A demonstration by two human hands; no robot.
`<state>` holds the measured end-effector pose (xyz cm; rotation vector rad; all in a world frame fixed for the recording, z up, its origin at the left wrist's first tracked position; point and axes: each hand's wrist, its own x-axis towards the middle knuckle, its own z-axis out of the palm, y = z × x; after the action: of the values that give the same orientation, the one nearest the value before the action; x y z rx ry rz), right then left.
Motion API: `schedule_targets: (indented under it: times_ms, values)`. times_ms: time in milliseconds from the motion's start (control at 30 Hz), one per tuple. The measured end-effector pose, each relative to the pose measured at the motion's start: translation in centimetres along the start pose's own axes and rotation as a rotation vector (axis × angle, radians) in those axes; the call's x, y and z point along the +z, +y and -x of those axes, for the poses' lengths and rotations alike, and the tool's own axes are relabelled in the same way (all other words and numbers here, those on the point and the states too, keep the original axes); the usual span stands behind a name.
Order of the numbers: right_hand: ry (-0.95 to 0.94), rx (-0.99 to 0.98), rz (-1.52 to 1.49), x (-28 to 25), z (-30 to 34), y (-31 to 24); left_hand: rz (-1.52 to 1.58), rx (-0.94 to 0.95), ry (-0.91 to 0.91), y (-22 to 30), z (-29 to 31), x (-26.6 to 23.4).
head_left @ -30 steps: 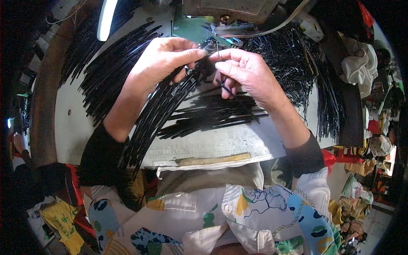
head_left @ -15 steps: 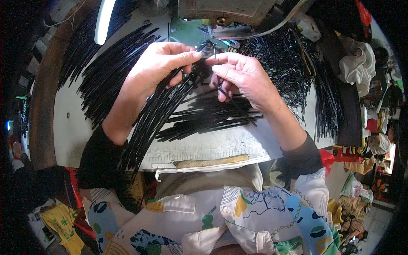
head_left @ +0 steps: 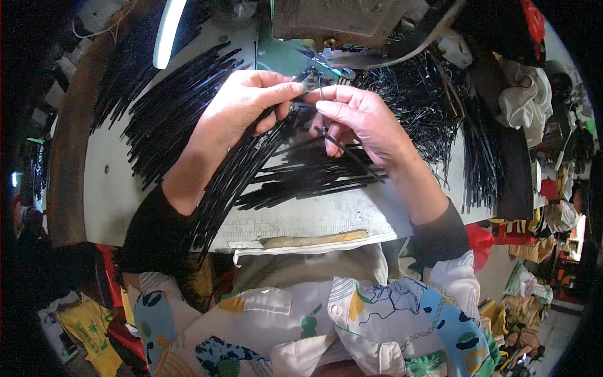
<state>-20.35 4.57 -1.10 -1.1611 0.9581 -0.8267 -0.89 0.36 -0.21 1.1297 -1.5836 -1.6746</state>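
My left hand (head_left: 254, 100) is closed, thumb and forefinger pinching the end of a dark strip that is mostly hidden by the fingers. Close beside it, my right hand (head_left: 361, 119) is closed too, with a thin upright rod (head_left: 320, 87) at its thumb and forefinger. A slim black strip (head_left: 355, 156) passes through its lower fingers and slants down to the right. Both hands work just below a dark metal machine head (head_left: 342, 25). Beneath them lie loose black strips (head_left: 308, 182), and a long bundle of strips (head_left: 220, 195) runs under my left wrist.
More black strips (head_left: 176, 119) fan across the pale table (head_left: 107, 201) on the left. A tangled heap of black pieces (head_left: 408, 94) lies right of the machine. A lamp tube (head_left: 168, 34) hangs at upper left. Small blue-handled snips (head_left: 339, 71) rest beyond my right hand.
The whole view has shifted slightly down and to the right. Both hands keep nearly the same grip and place by the machine; the snips show more clearly.
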Motion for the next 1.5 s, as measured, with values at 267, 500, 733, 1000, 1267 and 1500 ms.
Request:
schedule_targets:
  times_ms: [267,500,733,1000,1267,1500]
  values:
    - [-0.284,0.107,0.122,1.0,0.4,-0.5,-0.041,0.055,0.015,-0.1,0.2,0.3]
    - [-0.229,0.129,0.204,0.6,0.3,0.1,-0.342,0.185,-0.057,-0.9,-0.3,0.5]
    - [0.009,0.106,0.206,-0.1,0.0,-0.1,-0.337,0.094,-0.158,-0.9,-0.2,-0.4]
    - [-0.053,0.096,-0.152,-2.1,-0.4,-0.1,-0.076,0.008,-0.250,-0.8,-0.2,-0.8]
    - [-0.072,0.060,-0.329,-2.7,-0.6,0.2,-0.125,-0.044,-0.252,0.0,0.1,-1.1]
    - [0.188,-0.116,-0.310,-3.8,-1.0,0.2,-0.152,0.047,0.034,-0.6,-0.6,-2.4]
